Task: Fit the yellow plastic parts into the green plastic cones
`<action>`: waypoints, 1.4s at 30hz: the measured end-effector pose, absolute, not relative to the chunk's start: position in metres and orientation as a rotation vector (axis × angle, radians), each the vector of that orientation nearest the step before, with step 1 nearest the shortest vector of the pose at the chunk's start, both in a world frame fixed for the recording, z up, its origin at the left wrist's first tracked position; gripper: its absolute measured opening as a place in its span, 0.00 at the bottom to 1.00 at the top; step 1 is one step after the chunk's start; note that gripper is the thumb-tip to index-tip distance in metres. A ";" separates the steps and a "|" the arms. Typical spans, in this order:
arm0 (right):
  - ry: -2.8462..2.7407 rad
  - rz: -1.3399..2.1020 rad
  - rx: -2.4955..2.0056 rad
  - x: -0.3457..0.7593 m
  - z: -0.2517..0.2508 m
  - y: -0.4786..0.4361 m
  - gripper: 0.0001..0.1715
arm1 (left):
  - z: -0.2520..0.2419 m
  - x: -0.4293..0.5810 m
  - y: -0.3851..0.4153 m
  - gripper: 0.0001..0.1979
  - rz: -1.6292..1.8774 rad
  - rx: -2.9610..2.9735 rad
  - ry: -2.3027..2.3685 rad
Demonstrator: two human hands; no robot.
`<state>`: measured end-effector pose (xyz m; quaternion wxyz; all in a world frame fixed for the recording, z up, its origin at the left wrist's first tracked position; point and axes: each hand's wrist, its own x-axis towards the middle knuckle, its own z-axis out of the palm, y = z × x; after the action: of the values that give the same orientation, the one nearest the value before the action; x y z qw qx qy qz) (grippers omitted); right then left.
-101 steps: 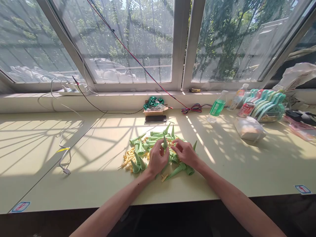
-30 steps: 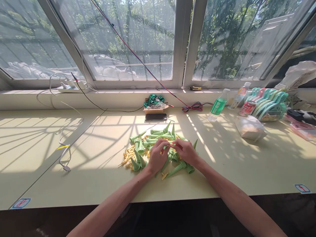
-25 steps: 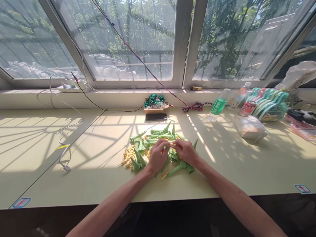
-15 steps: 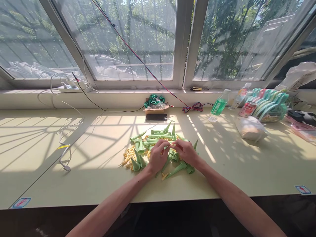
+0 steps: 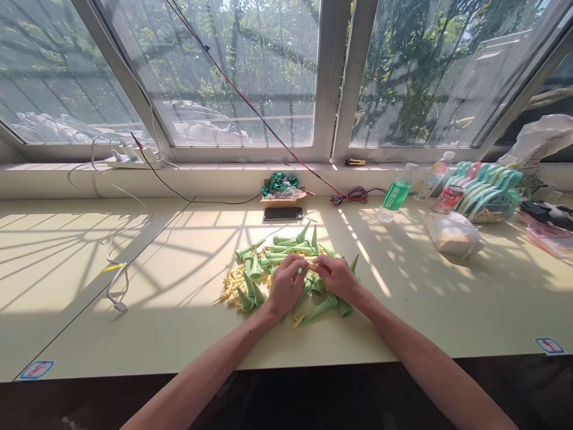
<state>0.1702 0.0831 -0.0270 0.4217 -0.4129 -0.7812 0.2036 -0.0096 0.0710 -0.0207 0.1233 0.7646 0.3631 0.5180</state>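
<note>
My left hand (image 5: pixel 289 283) and my right hand (image 5: pixel 336 276) meet fingertip to fingertip above a loose pile. Both are closed in a pinch. A small pale bit shows where the fingertips touch, but the fingers hide most of what they hold. Around and under them lie several green hollow plastic cone spikes (image 5: pixel 320 309), some on their sides and some pointing up. Small yellow plastic fittings (image 5: pixel 233 285) are heaped at the pile's left. One yellow T-shaped fitting (image 5: pixel 298 321) lies by itself at the front, near a spike's tip.
Behind the pile lie a black phone (image 5: pixel 283 213) and a small cardboard box (image 5: pixel 282 202). To the right stand a green-labelled bottle (image 5: pixel 396 194), a can (image 5: pixel 448 199), a white packet (image 5: pixel 454 233) and turquoise hangers (image 5: pixel 492 188). A white cable (image 5: pixel 117 278) trails at left.
Both hands stay pinched together in almost the same place; only slight finger movement shows. The pile looks unchanged.
</note>
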 end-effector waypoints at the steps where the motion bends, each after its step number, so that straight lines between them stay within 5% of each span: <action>1: -1.961 0.510 -1.035 0.170 -0.027 0.083 0.10 | -0.021 -0.010 0.071 0.06 1.507 2.233 1.054; 42: -2.041 0.495 -1.036 0.175 -0.031 0.086 0.14 | -0.019 -0.013 0.066 0.07 1.393 2.295 1.065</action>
<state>0.1750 0.0856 -0.0310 0.3895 -0.4074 -0.8027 0.1948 -0.0133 0.0664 -0.0190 0.1262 0.7883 0.3656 0.4786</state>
